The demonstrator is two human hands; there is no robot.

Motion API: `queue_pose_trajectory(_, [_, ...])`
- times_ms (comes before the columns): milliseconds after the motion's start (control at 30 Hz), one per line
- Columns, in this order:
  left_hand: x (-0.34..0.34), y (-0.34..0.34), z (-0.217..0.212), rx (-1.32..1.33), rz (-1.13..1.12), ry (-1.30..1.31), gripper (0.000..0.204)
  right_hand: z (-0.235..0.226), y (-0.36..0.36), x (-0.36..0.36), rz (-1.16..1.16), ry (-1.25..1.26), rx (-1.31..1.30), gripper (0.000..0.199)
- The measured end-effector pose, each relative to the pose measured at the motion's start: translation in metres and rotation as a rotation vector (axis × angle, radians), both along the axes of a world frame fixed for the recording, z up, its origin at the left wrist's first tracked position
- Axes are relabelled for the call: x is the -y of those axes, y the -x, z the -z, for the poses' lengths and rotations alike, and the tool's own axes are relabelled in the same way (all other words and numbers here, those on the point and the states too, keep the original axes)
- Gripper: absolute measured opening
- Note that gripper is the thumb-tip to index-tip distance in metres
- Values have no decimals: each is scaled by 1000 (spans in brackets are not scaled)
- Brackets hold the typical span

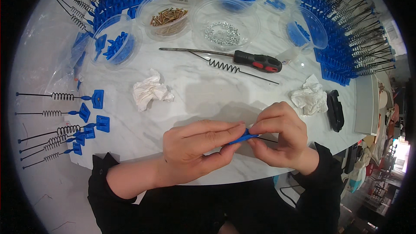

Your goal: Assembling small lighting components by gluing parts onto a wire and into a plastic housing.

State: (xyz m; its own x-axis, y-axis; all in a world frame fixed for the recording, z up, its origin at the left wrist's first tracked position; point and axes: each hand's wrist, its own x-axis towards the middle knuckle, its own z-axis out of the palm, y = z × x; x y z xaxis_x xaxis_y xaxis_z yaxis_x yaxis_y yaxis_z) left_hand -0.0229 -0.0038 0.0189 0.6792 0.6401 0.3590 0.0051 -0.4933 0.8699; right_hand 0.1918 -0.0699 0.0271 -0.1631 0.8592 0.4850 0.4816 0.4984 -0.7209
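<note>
My left hand (197,147) and my right hand (281,136) meet near the front edge of a white marble table (203,91). Between their fingertips they pinch a small blue plastic part (243,138). A thin black wire (268,139) pokes out of it toward the right, mostly hidden behind my right hand. Both hands grip the same piece.
A black-and-red screwdriver (242,57) and a black spring wire (229,67) lie mid-table. Clear tubs hold brass screws (168,16), silver nuts (223,33) and blue parts (115,45). Finished blue-and-spring pieces (65,123) lie at left. Two crumpled tissues (149,90) (310,97) flank my hands.
</note>
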Motion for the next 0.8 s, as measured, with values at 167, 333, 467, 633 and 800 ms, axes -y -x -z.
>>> queue_pose_trajectory(167, [0, 0, 0, 19, 15, -16, 40, 2, 1, 1, -6, -16, 0, 30])
queue_pose_trajectory(333, [-1, 0, -3, -11, 25, -26, 39, 0, 1, 1, -19, -16, 6, 29])
queue_pose_trajectory(467, [1, -1, -1, 1, 22, 6, 37, -3, 1, -1, -41, 24, -16, 28])
queue_pose_trajectory(633, [-3, 1, -1, 4, -16, 382, 33, 1, -1, -3, -19, 116, -97, 27])
queue_pose_trajectory(800, [3, -2, 3, 95, 6, 608, 39, 7, 5, 0, 24, 242, -288, 24])
